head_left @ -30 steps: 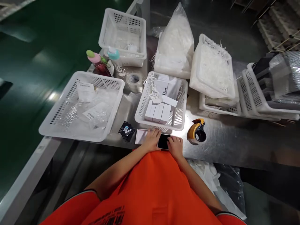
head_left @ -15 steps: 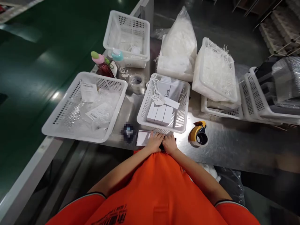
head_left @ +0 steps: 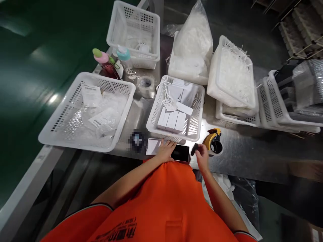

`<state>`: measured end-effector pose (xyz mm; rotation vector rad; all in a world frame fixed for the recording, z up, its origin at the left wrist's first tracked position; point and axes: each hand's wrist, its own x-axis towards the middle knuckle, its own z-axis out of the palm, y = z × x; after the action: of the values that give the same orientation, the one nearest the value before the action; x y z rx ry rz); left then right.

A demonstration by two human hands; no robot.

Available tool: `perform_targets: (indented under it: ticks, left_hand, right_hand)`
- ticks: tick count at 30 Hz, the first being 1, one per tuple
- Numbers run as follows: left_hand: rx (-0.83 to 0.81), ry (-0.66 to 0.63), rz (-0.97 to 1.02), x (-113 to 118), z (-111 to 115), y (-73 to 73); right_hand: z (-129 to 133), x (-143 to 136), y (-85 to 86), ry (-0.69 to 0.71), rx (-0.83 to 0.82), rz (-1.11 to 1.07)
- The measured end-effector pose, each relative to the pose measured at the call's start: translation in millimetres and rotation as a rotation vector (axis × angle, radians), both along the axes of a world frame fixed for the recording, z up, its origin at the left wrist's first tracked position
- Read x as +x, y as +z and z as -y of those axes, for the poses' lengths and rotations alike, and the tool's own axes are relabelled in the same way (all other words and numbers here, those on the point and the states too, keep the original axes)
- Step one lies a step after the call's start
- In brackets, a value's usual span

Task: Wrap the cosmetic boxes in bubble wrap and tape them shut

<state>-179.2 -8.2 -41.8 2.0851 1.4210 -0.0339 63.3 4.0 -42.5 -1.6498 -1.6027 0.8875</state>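
Observation:
My left hand lies across a small white box with a black inside at the table's near edge. Its fingers reach the far side and its thumb the near side, so it grips the box's left end. Just left of that hand is a flat white box part, partly covered by the fingers. To the right of the box, my right hand pinches a small black piece, which looks like foam. That piece is clear of the box.
Ahead stands a white basket with white boxes and cords. Near my right hand is a yellow tape dispenser. A basket of plastic bags sits left, with a tape roll and bottles behind. A blurred-out dark object lies left.
My right hand has moved right, away from my left hand, with the black piece in it. The box's black inside now shows. My left hand stays on the box.

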Motion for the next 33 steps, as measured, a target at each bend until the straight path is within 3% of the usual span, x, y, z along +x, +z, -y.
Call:
perform_targets:
  ticks: [2,6,9,11,15,21,24,27,29,33]
  left_hand:
    - [0.003,-0.025,-0.002,-1.2,-0.1,-2.9]
    - [0.048,-0.012,-0.012,1.1,-0.4,-9.9]
    - [0.089,0.02,-0.055,5.2,-0.8,-10.7]
    - [0.118,0.001,-0.089,6.8,-1.2,-7.9]
    - [0.19,-0.062,-0.121,8.2,-3.3,0.0]
    - [0.215,-0.037,-0.081,11.7,-9.2,4.7]
    - [0.209,0.17,-0.027,-6.6,-3.7,6.3]
    - [0.254,0.54,-0.085,-46.6,9.9,5.5]
    - [0.287,0.711,-0.18,-76.5,19.1,3.1]
    - [0.207,0.78,-0.347,-114.5,28.3,-0.5]
  right_hand:
    - [8.7,17.2,-6.7,-0.11,0.046,0.107]
    - [27.9,41.8,-17.7,0.01,0.035,0.515]
    - [35.2,38.7,-21.8,0.05,0.068,0.628]
    - [35.5,26.9,-22.4,0.171,0.121,0.622]
    - [31.0,2.0,-21.9,0.581,0.102,0.695]
    - [25.5,-6.9,-15.8,0.686,0.016,0.901]
    - [26.3,-8.6,-13.3,0.714,0.009,0.921]
    - [28.0,-9.9,-15.4,0.686,0.007,0.868]
    - [27.8,-9.7,-17.0,0.643,0.016,0.792]
    - [21.1,-10.8,-14.3,0.525,0.064,0.582]
